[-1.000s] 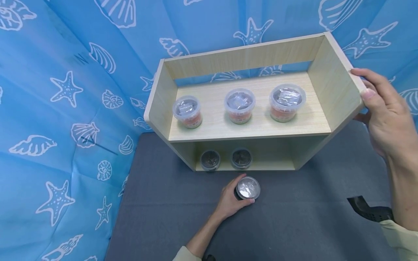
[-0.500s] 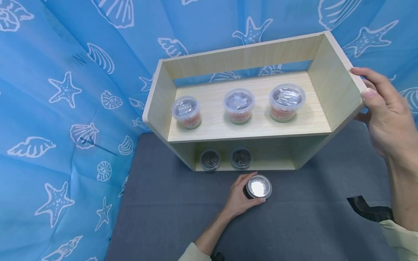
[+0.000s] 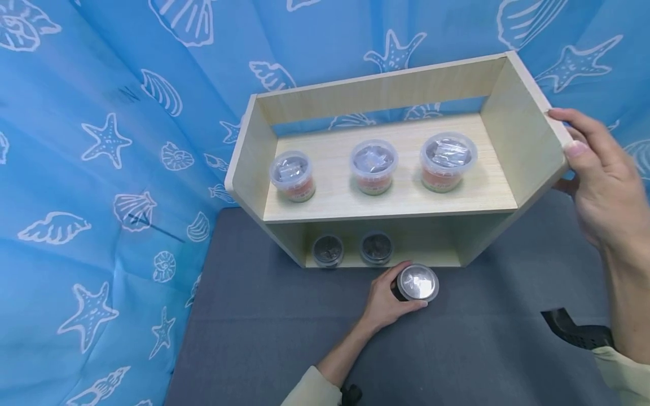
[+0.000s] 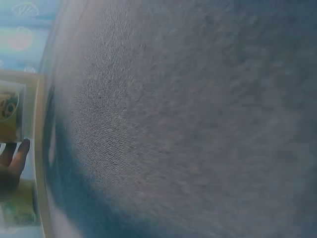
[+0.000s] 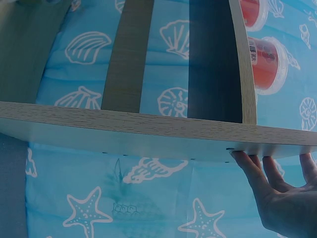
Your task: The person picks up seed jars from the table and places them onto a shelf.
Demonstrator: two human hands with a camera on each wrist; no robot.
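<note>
My left hand (image 3: pixel 384 304) grips a round plastic tub (image 3: pixel 418 283) by its side, the thumb at the near side and a finger at the far side. Its clear lid faces up over dark contents, just in front of the shelf's lower level. In the left wrist view, fingers (image 4: pixel 19 157) touch a tub (image 4: pixel 7 119) at the left edge. My right hand (image 3: pixel 604 175) rests at the right end of the wooden shelf (image 3: pixel 497 214). In the right wrist view, its fingertips (image 5: pixel 241 157) press against the outer face of the side panel (image 5: pixel 124 141).
Three tubs with reddish contents, the left one (image 3: pixel 292 176), middle one (image 3: pixel 373 167) and right one (image 3: pixel 448 162), stand on the upper level. Two dark-topped tubs (image 3: pixel 328 251) sit below on the left. A grey cloth (image 3: pixel 254 321) covers the table; a blue shell-print curtain (image 3: pixel 101 197) hangs behind.
My left hand has moved right with the tub and slightly toward the shelf, from below the second lower tub to its right. The right hand has stayed at the side panel.
</note>
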